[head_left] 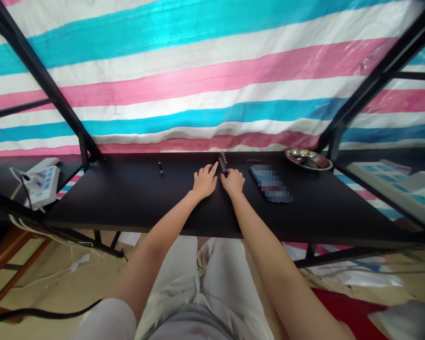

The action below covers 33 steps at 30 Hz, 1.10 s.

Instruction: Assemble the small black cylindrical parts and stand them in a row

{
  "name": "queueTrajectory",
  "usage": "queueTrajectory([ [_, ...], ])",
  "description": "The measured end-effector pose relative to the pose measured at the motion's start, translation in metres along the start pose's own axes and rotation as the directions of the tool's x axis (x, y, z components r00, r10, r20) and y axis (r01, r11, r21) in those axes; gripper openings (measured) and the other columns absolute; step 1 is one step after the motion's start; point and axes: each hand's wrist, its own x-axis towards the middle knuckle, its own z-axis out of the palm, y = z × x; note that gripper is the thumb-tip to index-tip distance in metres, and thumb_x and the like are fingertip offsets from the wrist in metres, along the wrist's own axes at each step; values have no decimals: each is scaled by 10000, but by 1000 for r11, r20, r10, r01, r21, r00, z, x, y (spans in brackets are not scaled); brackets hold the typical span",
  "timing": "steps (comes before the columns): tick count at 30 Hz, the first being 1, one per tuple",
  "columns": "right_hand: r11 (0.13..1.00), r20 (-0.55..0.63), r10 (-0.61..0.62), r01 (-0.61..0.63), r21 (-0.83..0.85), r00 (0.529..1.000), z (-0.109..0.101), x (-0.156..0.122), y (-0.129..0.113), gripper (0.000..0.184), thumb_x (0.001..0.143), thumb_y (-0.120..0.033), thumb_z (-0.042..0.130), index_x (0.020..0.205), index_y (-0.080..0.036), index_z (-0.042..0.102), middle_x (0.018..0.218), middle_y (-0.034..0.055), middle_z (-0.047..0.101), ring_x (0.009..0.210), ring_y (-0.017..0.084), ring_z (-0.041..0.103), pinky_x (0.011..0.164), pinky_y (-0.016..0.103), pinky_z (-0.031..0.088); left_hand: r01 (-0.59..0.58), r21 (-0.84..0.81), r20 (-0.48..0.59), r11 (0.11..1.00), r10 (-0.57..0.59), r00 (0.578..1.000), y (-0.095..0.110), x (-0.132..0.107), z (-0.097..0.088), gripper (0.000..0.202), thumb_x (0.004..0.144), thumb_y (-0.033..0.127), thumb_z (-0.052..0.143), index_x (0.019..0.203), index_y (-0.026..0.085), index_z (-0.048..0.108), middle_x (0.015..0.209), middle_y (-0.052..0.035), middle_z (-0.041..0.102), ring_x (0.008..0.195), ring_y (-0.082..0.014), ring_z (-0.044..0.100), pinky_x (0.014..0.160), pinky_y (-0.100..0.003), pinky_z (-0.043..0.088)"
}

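Note:
On the black tabletop (127, 193), my left hand (205, 181) lies palm down with its fingers apart, index finger stretched forward. Its fingertip is near the lower part of a narrow, knobbly grey piece (223, 161), which looks like a row of small beads or balls. My right hand (234, 181) is beside that piece's near end, fingers curled and thumb drawn in. A small dark bit shows by the thumb, but what these fingers hold, if anything, is too small to make out. To the right is a short row of tiny light objects (253, 160).
Right of my right hand lies a phone (271, 184) with a blurred screen. A shiny metal dish (309, 159) sits at the back right. Left stands a small black cylinder (160, 167). Black metal frame bars (46, 71) flank the desk; a power strip (49, 184) is left.

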Motion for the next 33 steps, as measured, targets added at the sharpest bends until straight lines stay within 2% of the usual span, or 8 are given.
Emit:
queueTrajectory([
  [6,1000,-1,7,-7,10,1000,-1,2,-2,314,803,-326,464,1040,-152,574,1066,131,575,1014,278,469,830,384,326,31,41,-23,999,-30,999,4,18,13,526,896,293,321,1412,277,221,1391,-94,349,1142,-269,405,911,-467,348],
  [10,1000,-16,8,-8,8,1000,1,6,-3,289,806,-320,462,1013,-155,577,1060,135,576,1005,275,473,818,383,326,-26,39,-101,999,30,994,0,25,17,421,878,239,381,1296,239,437,1323,-113,434,1119,-280,426,927,-495,317],
  [14,1000,-30,13,-13,9,999,4,9,-4,287,802,-324,467,1008,-155,574,1053,134,581,996,274,478,806,375,329,-55,6,-171,998,55,984,-5,26,14,287,857,208,434,1108,207,574,1170,-117,539,1048,-262,470,912,-463,316],
  [19,999,-21,33,-33,-8,999,3,10,-4,291,798,-335,477,1015,-166,571,1051,125,585,994,271,483,801,370,330,-41,32,-157,999,45,986,-6,25,11,190,859,196,427,914,179,608,1015,-102,603,971,-246,497,877,-437,312],
  [24,999,-20,31,-31,-9,999,4,12,-3,279,801,-334,473,998,-166,578,1032,121,593,981,263,495,799,369,338,-25,-9,-170,1000,23,985,-8,22,13,160,855,191,438,879,172,595,946,-88,634,937,-228,513,871,-422,302],
  [27,999,-27,35,-35,-2,999,4,12,-4,272,801,-330,472,982,-162,586,1013,124,597,961,263,501,793,370,335,-5,-85,-196,996,-11,980,-19,14,8,119,839,207,484,876,187,596,946,-62,647,929,-210,528,874,-402,305],
  [31,999,-25,41,-41,-1,999,4,12,-4,266,800,-333,477,975,-167,590,1001,119,598,949,261,501,790,369,329,3,-155,-216,988,-37,976,-47,-7,-7,90,810,233,539,864,205,605,935,-29,658,932,-189,548,897,-381,310],
  [33,999,-20,47,-47,-4,999,4,12,-4,261,798,-329,482,975,-172,591,999,115,599,946,258,501,787,366,328,45,-192,-241,980,-91,966,-61,-19,-15,85,799,236,553,853,205,610,911,-24,659,905,-179,559,891,-366,330],
])
